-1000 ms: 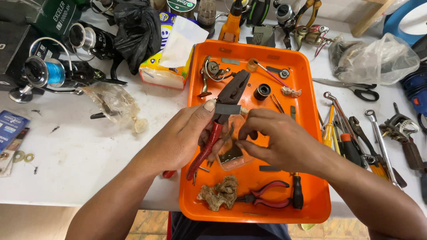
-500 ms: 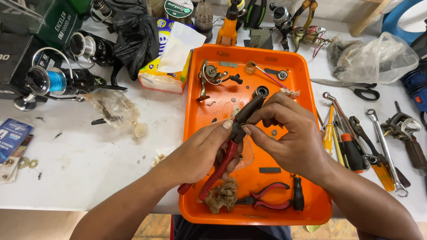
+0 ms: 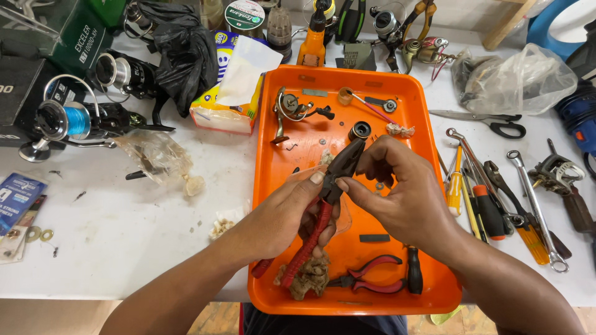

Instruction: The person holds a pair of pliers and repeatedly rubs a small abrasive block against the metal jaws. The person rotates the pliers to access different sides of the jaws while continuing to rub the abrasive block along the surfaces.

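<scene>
My left hand [image 3: 282,214] grips red-handled pliers [image 3: 323,205] by the handles, jaws pointing up and right over an orange tray [image 3: 422,105]. My right hand [image 3: 406,192] pinches near the black jaws of the pliers with thumb and forefinger. Whether something small sits between the fingers cannot be told. In the tray lie a fishing reel part [image 3: 288,111], a small black ring [image 3: 359,131], smaller red-handled pliers [image 3: 372,279], a black-handled screwdriver [image 3: 414,273] and a crumpled brownish rag [image 3: 307,279].
Right of the tray lie screwdrivers [image 3: 478,205], wrenches [image 3: 534,205], scissors [image 3: 490,122] and a clear plastic bag [image 3: 521,77]. Left of it are a tissue box [image 3: 233,87], a black bag [image 3: 186,53], fishing reels [image 3: 68,121] and boxes. A white tabletop [image 3: 112,229] carries small washers and scraps.
The pliers tilted so their jaws point up and right. My right hand moved from the middle of the pliers up to the jaws. The view shifted slightly.
</scene>
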